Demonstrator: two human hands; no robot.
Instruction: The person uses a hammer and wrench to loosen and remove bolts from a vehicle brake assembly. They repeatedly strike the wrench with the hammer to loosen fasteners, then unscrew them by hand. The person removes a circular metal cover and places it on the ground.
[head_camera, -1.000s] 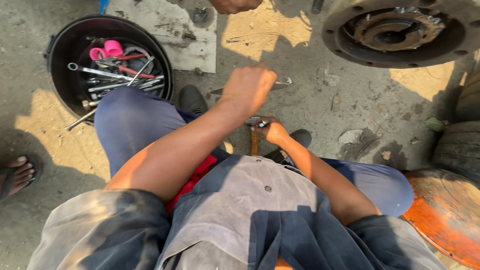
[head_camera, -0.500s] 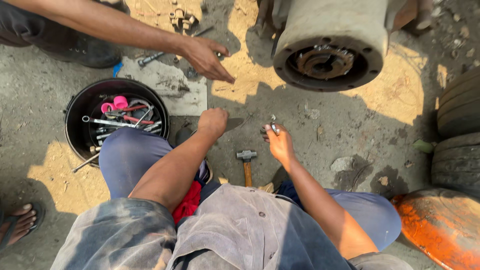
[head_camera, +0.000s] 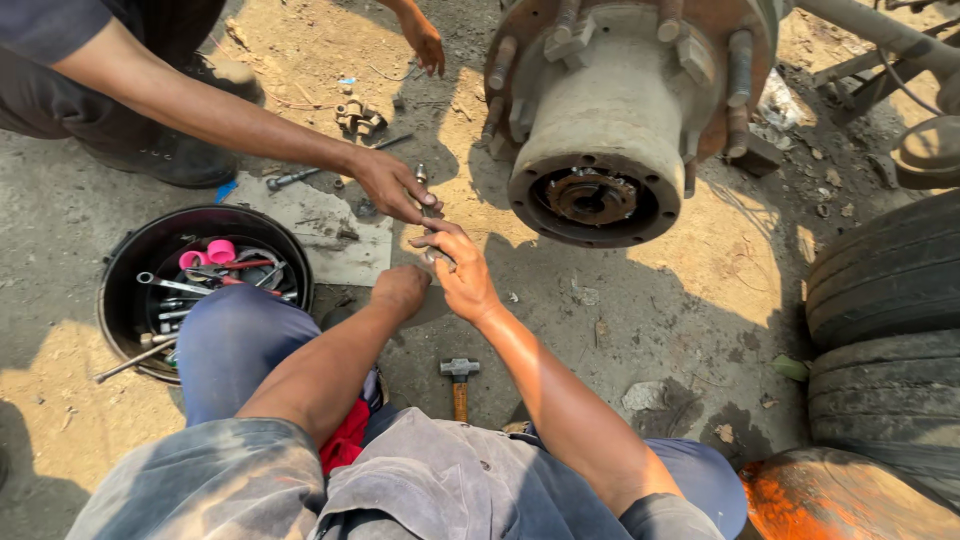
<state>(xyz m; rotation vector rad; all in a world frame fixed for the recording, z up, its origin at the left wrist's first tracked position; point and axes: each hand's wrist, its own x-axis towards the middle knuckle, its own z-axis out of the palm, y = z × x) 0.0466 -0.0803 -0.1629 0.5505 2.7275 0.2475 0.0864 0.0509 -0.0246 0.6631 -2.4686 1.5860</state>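
Observation:
I sit on the dirt ground facing a big rusty wheel hub (head_camera: 590, 130). My right hand (head_camera: 462, 272) reaches forward with its fingers around a small metal part (head_camera: 438, 254). A co-worker's hand (head_camera: 392, 185) comes in from the upper left, and its fingertips meet mine at that part. My left hand (head_camera: 400, 291) is a closed fist with nothing visible in it, just beyond my left knee and beside my right hand. A hammer (head_camera: 460, 383) with a wooden handle lies on the ground between my legs.
A black round tub (head_camera: 125, 280) holding wrenches and pink pieces stands at my left. A grey slab (head_camera: 320, 215), loose bolts (head_camera: 358, 117) and a long tool (head_camera: 300, 176) lie beyond it. Stacked tyres (head_camera: 890, 330) and an orange object (head_camera: 860, 500) are at right.
My view has tilted up toward the hub. My right hand has moved forward with the metal part to meet the co-worker's hand; my left fist stayed by my knee.

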